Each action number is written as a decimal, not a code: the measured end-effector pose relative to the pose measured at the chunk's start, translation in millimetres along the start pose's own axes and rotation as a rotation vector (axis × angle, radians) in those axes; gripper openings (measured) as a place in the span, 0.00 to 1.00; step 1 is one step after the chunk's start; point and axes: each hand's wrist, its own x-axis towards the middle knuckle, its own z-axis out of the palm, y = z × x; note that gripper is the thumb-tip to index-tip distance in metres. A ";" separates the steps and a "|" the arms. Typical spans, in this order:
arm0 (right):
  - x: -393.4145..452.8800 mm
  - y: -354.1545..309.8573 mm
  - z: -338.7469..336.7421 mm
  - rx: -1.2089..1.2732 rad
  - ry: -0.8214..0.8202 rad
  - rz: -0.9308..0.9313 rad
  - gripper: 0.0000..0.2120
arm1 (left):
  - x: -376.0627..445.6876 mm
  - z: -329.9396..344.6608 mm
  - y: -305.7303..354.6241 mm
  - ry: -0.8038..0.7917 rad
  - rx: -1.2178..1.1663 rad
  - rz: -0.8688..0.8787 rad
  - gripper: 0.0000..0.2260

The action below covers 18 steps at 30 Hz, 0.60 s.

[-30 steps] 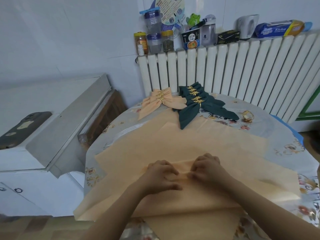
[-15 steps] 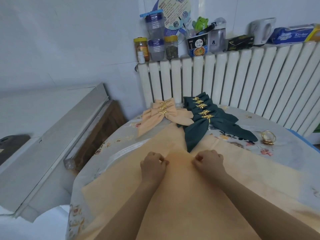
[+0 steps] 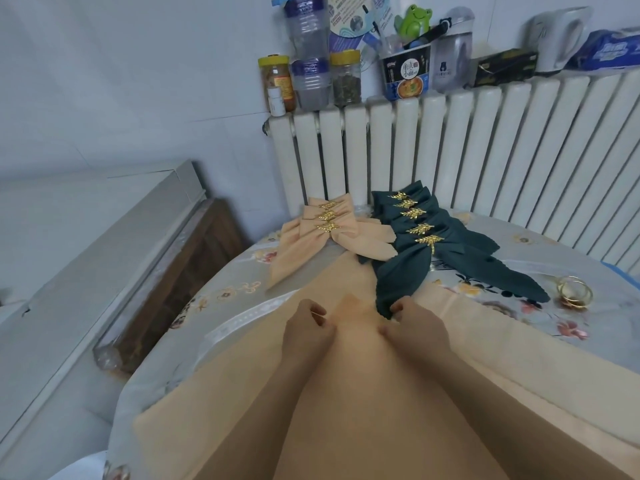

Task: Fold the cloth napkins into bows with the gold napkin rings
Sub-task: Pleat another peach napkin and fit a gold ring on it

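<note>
A large peach cloth napkin (image 3: 346, 393) lies spread over the near part of the table. My left hand (image 3: 306, 329) and my right hand (image 3: 415, 329) each pinch its cloth close to the far corner, which stands up between them. Beyond them lie three finished peach bows (image 3: 329, 230) and several dark green bows (image 3: 426, 237), each with a gold leaf ring. The nearest green bow's tail reaches my right hand. Loose gold napkin rings (image 3: 575, 292) sit on the table at the right.
The round table (image 3: 519, 271) has a grey flowered cover. Behind it stands a white radiator (image 3: 485, 150) with jars, a cup and boxes on top. A grey cabinet (image 3: 104, 254) and a wooden board stand to the left.
Both hands have carried the napkin's edge away from me across the table, up to the green bows. The camera has tilted forward and moved closer.
</note>
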 end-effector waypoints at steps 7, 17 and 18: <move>1.8 6.1 -0.8 0.376 0.032 0.062 0.13 | -8.4 -10.3 0.5 -0.064 -0.413 -0.043 0.04; -15.7 -0.6 -6.4 0.380 0.106 -0.197 0.01 | -14.1 -21.5 -3.2 -0.055 -0.513 -0.035 0.03; -13.5 -0.3 -5.3 0.350 0.104 -0.201 0.01 | -13.0 -20.3 -2.9 -0.059 -0.495 -0.045 0.03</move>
